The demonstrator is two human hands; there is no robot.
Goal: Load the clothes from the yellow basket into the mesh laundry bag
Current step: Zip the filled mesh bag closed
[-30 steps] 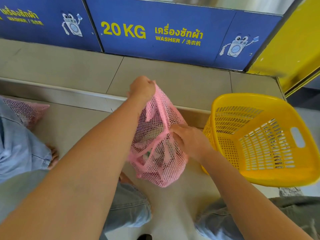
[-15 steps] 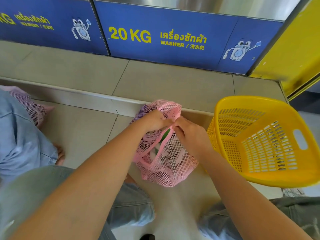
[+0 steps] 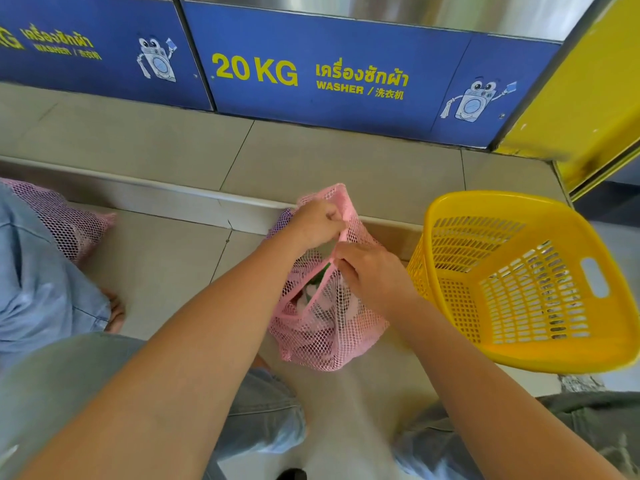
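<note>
A pink mesh laundry bag stands on the tiled floor in front of me, bulging with clothes that show through the netting. My left hand is closed on the pink edge of the bag's mouth at the top. Just below and right of it, my right hand pinches the same pink band. Both hands nearly touch. The yellow basket stands tilted to the right of the bag, and I see nothing inside it.
Blue washer panels marked 20 KG run along the back above a raised tiled step. Another person in light jeans with a second pink mesh bag is at the left. A yellow wall closes the right.
My left hand came down from holding the bag's top high and met my right hand at the bag's mouth. The bag sank lower and its top folded over.
</note>
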